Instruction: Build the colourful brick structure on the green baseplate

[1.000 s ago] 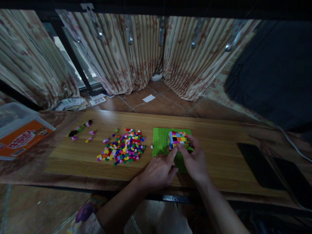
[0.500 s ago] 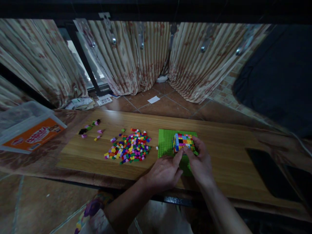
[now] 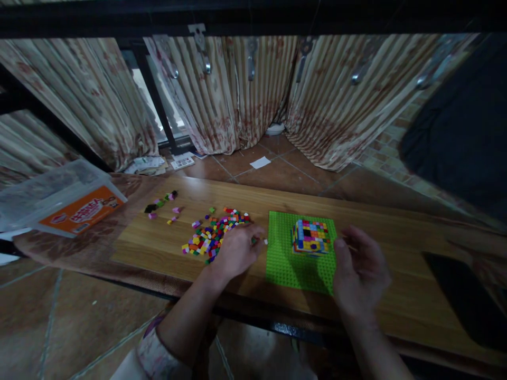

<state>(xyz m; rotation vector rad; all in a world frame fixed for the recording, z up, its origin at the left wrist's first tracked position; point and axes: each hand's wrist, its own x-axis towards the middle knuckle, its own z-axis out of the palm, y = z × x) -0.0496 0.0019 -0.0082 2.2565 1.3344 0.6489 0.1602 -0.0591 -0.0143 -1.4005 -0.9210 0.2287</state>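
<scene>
My left hand (image 3: 240, 250) hovers over the right side of a pile of small coloured building bricks (image 3: 204, 240), covering part of it. Its thumb and forefinger are apart, with loose bricks showing between them and a single white brick (image 3: 265, 241) close to the tips. A block-shaped build of many colours (image 3: 311, 237) stands on the green baseplate (image 3: 285, 269), with a dark gap in its top. My right hand (image 3: 360, 269) is open beside the baseplate's right edge, fingers apart and off the build.
A clear plastic box with an orange label (image 3: 85, 208) stands at the left. Several pink, green and black bricks (image 3: 160, 203) lie apart on the wooden board (image 3: 158, 253). A dark flat object (image 3: 461, 295) lies at the right. Striped curtains (image 3: 261, 95) hang behind.
My left hand has moved left from the build to the brick pile. My right hand has let go of the build and drawn back to the right. The view has shifted left.
</scene>
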